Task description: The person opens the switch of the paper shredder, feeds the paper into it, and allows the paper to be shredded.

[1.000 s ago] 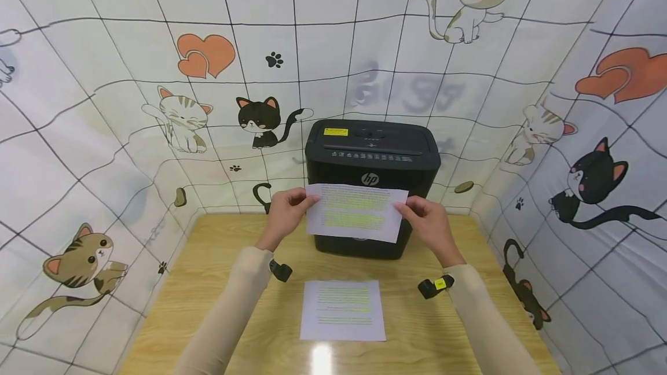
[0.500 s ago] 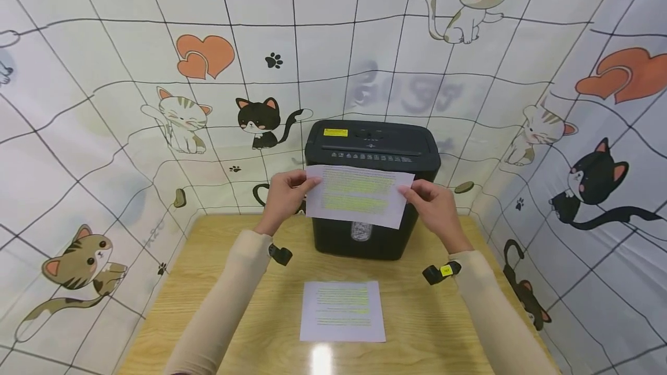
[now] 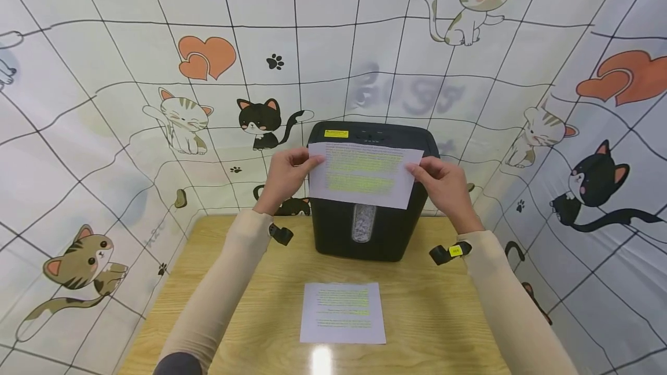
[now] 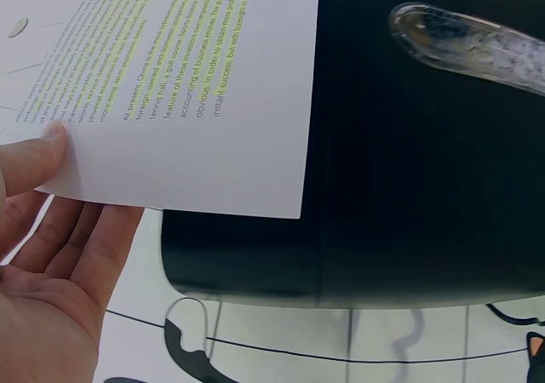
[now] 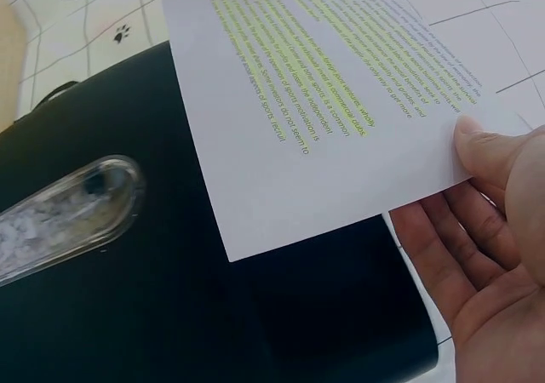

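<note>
A sheet of paper (image 3: 365, 175) with printed text and yellow highlighting is held up in front of the upper part of a black paper shredder (image 3: 333, 230). My left hand (image 3: 288, 175) pinches its left edge, thumb on the printed side. At the right edge, my right hand (image 3: 443, 185) pinches it the same way. In the left wrist view the sheet (image 4: 238, 166) hangs before the shredder's dark front. The sheet hides the slot and logo in the head view. Shredded bits show through the shredder's clear window (image 3: 363, 223).
A second highlighted sheet (image 3: 343, 312) lies flat on the wooden table (image 3: 427, 317), in front of the shredder. A cat-patterned cloth (image 3: 333, 45) surrounds the table at the back and sides. Behind the shredder, the cloth is close.
Both hands have raised the sheet from in front of the shredder's body to the level of its top. More of the clear window shows now. The sheet on the table has stayed put.
</note>
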Available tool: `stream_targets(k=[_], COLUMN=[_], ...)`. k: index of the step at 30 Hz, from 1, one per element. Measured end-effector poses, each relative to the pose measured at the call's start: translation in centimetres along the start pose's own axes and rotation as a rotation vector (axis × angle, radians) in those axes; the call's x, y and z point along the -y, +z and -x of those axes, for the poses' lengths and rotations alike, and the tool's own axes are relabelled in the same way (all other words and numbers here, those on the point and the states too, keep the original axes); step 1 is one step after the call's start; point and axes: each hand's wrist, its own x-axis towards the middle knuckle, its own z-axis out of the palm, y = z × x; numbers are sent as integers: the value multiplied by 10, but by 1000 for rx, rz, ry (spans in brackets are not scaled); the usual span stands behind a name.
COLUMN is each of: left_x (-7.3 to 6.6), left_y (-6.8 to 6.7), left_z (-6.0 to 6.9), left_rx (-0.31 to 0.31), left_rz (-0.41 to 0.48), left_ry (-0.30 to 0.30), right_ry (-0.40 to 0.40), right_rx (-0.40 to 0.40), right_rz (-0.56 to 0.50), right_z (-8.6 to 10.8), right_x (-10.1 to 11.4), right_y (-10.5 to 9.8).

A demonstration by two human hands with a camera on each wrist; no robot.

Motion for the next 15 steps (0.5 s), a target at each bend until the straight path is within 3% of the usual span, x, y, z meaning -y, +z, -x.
stream_targets(k=[8,15], left_x=[-11,-22], left_y=[-6,-8], left_z=[-18,-34], left_rx=[-7,-21], left_rz=[-9,-19], left_ry=[70,93], right_ry=[14,-6], right_rx=[-23,-24], right_rz=[6,-39], right_z=[-15,-33], right_x=[14,20], right_y=[-9,-17])
